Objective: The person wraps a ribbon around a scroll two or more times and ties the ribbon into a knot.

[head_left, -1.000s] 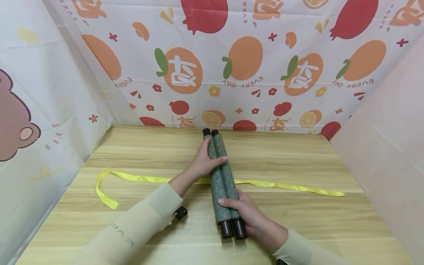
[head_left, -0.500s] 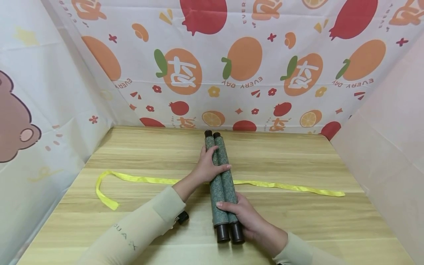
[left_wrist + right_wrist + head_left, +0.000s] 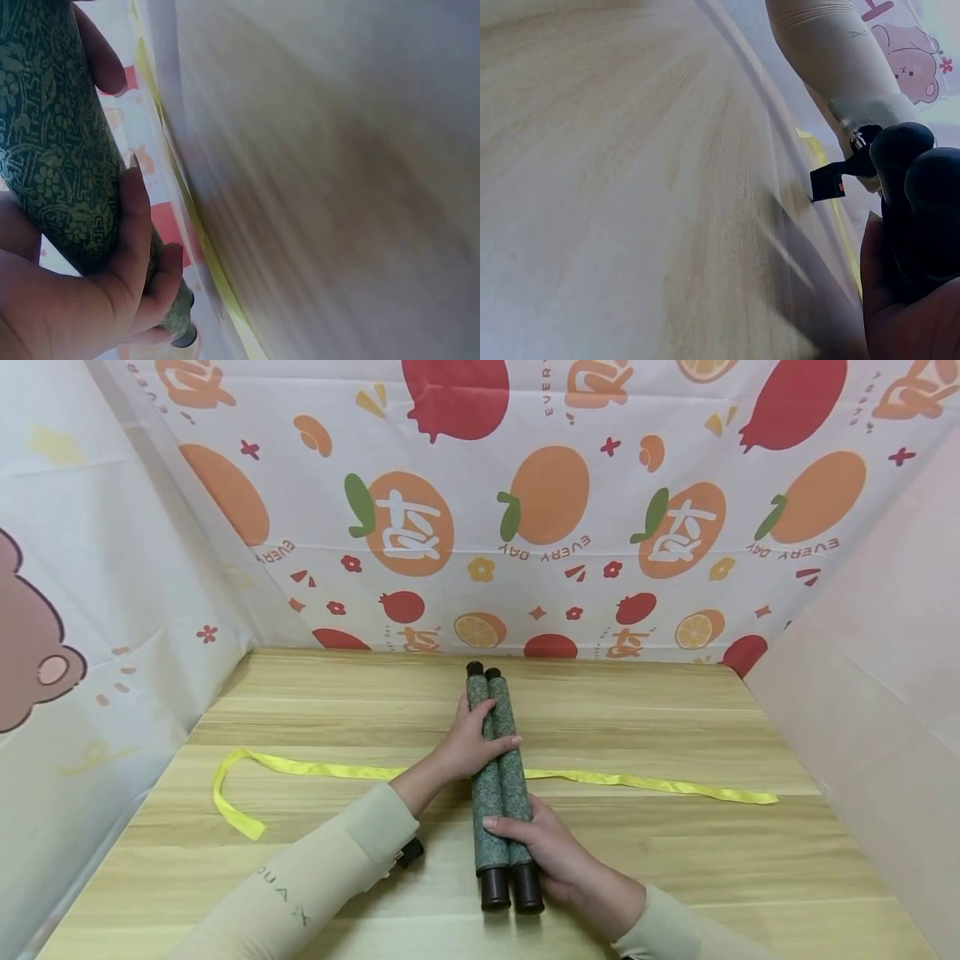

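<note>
A scroll [image 3: 489, 793], rolled up into two parallel green patterned rolls with dark knobs at the ends, points away from me in the head view. My left hand [image 3: 471, 742] grips it around the upper middle, thumb across the top. Lower down, my right hand [image 3: 558, 847] holds the near end from the right side, its thumb lying over the rolls. The left wrist view brings out the floral brocade [image 3: 56, 157] and fingers curled round it. Dark end knobs [image 3: 939, 187] fill the right of the right wrist view. Beneath the scroll runs a yellow ribbon [image 3: 652, 783], partly hidden.
The wood-grain table [image 3: 697, 877] extends under everything. The ribbon's left end curls toward me. A fruit-print cloth [image 3: 480, 510] rises along the back edge, with a bear-print cloth [image 3: 142, 568] on the left and a pale cloth [image 3: 877, 660] on the right.
Both hands have drawn the scroll slightly toward me, and its near end has swung left. My left hand has slid a little nearer along with it. The ribbon lies as before.
</note>
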A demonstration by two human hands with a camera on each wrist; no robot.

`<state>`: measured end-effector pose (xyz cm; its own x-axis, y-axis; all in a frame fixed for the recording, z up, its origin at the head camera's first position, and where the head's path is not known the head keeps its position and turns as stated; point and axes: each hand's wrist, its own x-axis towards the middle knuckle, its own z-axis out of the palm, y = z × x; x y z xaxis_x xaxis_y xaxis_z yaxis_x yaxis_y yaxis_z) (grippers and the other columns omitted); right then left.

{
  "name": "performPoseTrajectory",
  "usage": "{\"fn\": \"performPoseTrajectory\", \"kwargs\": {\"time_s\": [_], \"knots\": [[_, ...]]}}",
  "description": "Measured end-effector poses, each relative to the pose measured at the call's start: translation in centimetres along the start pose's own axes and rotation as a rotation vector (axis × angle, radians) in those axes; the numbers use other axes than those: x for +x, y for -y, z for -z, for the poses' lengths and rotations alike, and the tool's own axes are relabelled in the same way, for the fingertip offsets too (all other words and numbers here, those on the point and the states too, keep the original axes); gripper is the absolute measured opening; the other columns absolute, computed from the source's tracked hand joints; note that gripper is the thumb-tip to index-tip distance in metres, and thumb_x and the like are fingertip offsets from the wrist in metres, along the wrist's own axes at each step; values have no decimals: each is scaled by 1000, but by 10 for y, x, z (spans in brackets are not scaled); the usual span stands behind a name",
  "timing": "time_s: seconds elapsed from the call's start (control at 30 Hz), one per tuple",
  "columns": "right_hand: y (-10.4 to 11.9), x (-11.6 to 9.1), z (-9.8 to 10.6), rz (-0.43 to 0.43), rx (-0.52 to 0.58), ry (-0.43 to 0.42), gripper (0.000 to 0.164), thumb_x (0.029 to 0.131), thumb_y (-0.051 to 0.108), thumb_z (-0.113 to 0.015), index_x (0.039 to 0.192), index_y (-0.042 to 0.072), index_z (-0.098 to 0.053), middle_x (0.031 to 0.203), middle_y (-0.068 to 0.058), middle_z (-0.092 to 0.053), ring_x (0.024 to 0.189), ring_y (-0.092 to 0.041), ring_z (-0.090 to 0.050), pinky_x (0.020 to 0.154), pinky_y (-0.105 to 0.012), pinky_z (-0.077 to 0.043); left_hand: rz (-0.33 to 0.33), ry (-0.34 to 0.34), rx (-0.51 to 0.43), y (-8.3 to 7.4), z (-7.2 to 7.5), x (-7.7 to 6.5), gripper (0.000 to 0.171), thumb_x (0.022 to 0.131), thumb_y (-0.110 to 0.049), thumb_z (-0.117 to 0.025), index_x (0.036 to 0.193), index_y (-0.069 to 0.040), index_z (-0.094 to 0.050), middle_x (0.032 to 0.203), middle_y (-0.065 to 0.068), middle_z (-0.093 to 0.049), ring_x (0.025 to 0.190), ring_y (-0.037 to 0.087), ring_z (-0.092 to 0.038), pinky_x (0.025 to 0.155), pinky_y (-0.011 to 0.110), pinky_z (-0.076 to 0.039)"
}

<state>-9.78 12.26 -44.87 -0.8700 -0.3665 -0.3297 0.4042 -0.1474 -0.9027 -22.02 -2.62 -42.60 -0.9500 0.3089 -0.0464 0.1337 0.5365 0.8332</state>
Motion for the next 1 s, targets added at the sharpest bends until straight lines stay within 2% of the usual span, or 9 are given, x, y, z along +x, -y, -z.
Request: {"fn": "performPoseTrajectory", "kwargs": {"time_s": [0.2, 0.37, 0.57, 0.7, 0.77, 0.87, 0.93, 1.0], "knots": [[-3, 1, -2, 0, 6, -10, 67, 90, 24, -70, 143, 2, -36, 117, -12, -60, 99, -22, -62, 87, -33, -52, 0, 65, 85, 0, 2, -2, 87, 90, -47, -69, 154, -4, -29, 161, 27, 8, 145, 46, -22, 110, 56, -36], [-3, 1, -3, 0, -26, -12, 69, 91, 26, -70, 144, 3, -35, 121, -13, -59, 102, -22, -62, 89, -33, -51, -6, 87, 119, 1, 2, 0, 86, 91, -47, -68, 154, -3, -29, 161, 28, 7, 145, 46, -23, 111, 55, -35], [0, 2, 2, 7, -109, 19, 64, 91, 25, -70, 142, 1, -39, 119, -12, -62, 101, -20, -63, 91, -32, -50, 7, 119, 202, 1, 3, 0, 85, 92, -52, -63, 153, -2, -31, 158, 35, 0, 145, 47, -21, 113, 55, -33], [4, 3, 9, 17, -199, 72, 63, 92, 24, -67, 142, -2, -38, 120, -15, -62, 102, -21, -64, 91, -33, -51, 24, 130, 215, -1, 5, 0, 87, 91, -54, -63, 153, -3, -30, 158, 36, -2, 145, 46, -21, 113, 54, -32], [6, 3, 13, 45, -291, 87, 65, 94, 27, -65, 145, -1, -34, 121, -16, -61, 99, -22, -65, 86, -33, -54, 25, 131, 222, -1, 5, 0, 85, 92, -52, -63, 153, -3, -30, 158, 36, -2, 145, 46, -22, 113, 54, -32], [10, 3, 18, 92, -460, 80, 72, 96, 33, -64, 151, 6, -27, 119, -19, -63, 85, -23, -70, 62, -39, -59, 28, 126, 231, -1, 4, 0, 83, 93, -49, -64, 153, -2, -31, 158, 36, -3, 145, 46, -22, 113, 54, -32], [13, 3, 20, 100, -534, 71, 76, 96, 37, -63, 155, 15, -21, 117, -20, -63, 73, -25, -70, 46, -45, -55, 34, 120, 239, -2, 4, 0, 82, 93, -48, -64, 153, -2, -31, 158, 36, -4, 145, 46, -22, 113, 54, -32], [14, 4, 23, 95, -564, 73, 79, 95, 38, -64, 156, 24, -15, 117, -21, -63, 65, -26, -69, 38, -49, -50, 41, 117, 251, -3, 4, 1, 82, 93, -48, -64, 153, -2, -31, 157, 36, -5, 145, 46, -22, 113, 55, -32]]}}
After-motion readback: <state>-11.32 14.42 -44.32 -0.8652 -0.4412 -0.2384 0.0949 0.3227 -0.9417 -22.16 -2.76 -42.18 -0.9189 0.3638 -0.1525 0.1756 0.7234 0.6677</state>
